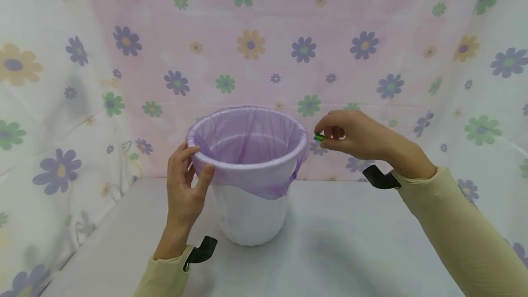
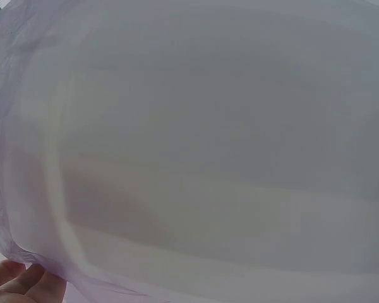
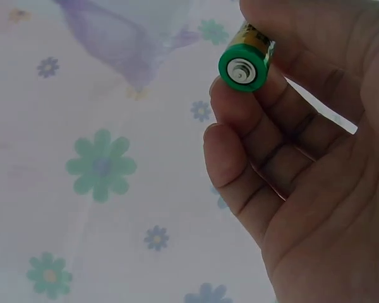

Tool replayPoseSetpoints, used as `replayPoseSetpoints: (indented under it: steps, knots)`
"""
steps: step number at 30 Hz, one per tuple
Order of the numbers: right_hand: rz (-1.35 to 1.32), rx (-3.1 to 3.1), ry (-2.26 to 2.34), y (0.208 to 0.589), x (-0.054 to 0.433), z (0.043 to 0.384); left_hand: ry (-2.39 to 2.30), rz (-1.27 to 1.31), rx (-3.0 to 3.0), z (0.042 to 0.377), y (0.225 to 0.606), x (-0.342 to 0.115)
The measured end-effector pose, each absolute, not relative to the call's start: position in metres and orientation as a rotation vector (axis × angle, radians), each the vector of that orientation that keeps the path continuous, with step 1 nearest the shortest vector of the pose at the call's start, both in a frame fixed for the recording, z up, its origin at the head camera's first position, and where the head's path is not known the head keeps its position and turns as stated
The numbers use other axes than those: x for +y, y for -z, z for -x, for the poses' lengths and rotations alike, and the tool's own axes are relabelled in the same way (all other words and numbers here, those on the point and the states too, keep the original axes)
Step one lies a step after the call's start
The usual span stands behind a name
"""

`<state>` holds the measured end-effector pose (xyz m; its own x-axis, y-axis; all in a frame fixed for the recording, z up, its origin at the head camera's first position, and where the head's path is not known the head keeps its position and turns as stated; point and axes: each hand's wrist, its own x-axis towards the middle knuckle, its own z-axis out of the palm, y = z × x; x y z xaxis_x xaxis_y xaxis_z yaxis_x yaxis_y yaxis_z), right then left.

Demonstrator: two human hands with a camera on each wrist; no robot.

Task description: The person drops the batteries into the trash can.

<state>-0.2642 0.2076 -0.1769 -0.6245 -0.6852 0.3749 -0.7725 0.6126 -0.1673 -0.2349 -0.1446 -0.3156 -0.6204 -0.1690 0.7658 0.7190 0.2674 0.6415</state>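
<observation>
A white trash bin [image 1: 250, 221] stands upright, lined with a thin purple plastic bag [image 1: 257, 183] folded over its rim. My left hand [image 1: 183, 191] holds the left side of that rim, fingers and thumb on the bag. In the left wrist view the bin's bag-covered wall fills most of the picture, with a few fingers [image 2: 25, 284] at the lower left. Just right of the rim, my right hand [image 1: 360, 136] pinches a small green and gold battery [image 3: 246, 63] between thumb and fingers. One metal end of the battery faces the right wrist camera.
The bin stands on a white tabletop [image 1: 342, 242]. A flower-printed cloth [image 1: 272, 63] hangs behind and along both sides. Small black mounts [image 1: 202, 250] sit at both wrists, by the yellowish sleeves [image 1: 449, 223].
</observation>
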Motion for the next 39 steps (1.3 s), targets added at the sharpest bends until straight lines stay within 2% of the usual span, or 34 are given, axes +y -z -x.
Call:
replayPoseSetpoints:
  steps: [9, 24, 39]
  knots:
    - [-1.254, -2.570, -0.517, 0.163, 0.171, 0.274, 1.451, 0.501, -1.783, 0.233, 0.314, -0.145]
    - [-1.325, -2.571, -0.557, 0.174, 0.119, 0.300, 1.457, 0.500, -1.769, 0.238, 0.317, -0.145]
    - [-1.326, -2.676, -0.598, 0.187, 0.091, 0.316, 1.459, 0.519, -1.755, 0.236, 0.316, -0.144]
